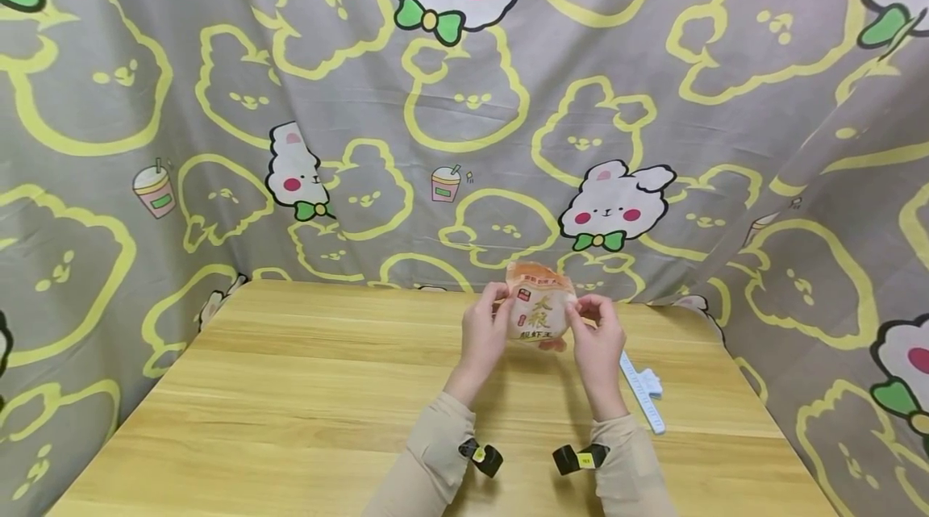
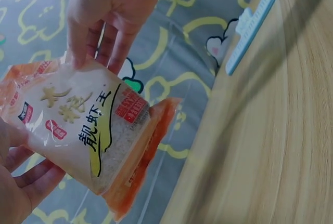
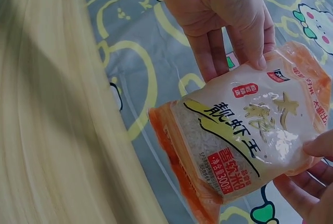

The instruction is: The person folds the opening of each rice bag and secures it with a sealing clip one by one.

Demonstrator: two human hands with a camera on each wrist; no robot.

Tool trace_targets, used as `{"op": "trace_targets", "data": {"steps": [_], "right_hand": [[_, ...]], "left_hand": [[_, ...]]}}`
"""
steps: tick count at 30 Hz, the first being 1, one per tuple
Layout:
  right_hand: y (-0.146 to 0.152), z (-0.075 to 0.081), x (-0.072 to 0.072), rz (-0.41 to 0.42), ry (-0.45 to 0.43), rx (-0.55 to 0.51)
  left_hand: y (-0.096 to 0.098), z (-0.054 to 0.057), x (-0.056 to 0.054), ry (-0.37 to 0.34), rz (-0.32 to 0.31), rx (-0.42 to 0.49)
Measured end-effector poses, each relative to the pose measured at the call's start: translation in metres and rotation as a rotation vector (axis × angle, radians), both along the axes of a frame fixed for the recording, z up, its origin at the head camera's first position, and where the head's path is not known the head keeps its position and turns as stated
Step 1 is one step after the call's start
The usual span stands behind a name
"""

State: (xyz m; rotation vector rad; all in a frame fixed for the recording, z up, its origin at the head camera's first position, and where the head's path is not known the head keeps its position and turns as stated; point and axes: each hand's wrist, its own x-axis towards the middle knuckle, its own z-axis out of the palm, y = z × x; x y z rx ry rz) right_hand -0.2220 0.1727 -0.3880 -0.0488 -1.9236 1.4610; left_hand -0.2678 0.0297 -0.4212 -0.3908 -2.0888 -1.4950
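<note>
A small plastic bag of rice (image 1: 539,315), cream-coloured with orange ends and gold and black lettering, is held up above the far edge of the table. White grains show through its clear lower part in the right wrist view. My left hand (image 1: 485,327) pinches the left side of the bag, thumb in front and fingers behind. On the opposite side my right hand (image 1: 598,335) pinches it the same way. Lying on the table just right of my right forearm is a light blue bag clip (image 1: 643,394), partly hidden by that arm.
The wooden table (image 1: 290,388) ends at a grey patterned curtain (image 1: 472,218), which hangs behind it and along both sides. Black straps with small devices (image 1: 481,456) sit on both sleeved wrists.
</note>
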Motion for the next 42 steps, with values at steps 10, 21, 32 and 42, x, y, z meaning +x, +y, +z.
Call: {"op": "trace_targets", "data": {"steps": [10, 21, 32, 42], "right_hand": [[-0.008, -0.003, 0.001, 0.039, 0.014, 0.008], [-0.014, -0.007, 0.0, 0.067, 0.019, 0.019], [-0.021, -0.009, 0.001, 0.081, 0.014, 0.04], [-0.026, -0.012, 0.002, 0.108, 0.009, 0.072]], "left_hand": [[-0.01, 0.0, 0.003, -0.018, 0.014, 0.013], [-0.02, -0.003, 0.008, -0.028, 0.053, 0.016], [-0.029, -0.005, 0.013, -0.045, 0.057, 0.009], [-0.035, -0.008, 0.017, -0.031, 0.078, 0.006]]}}
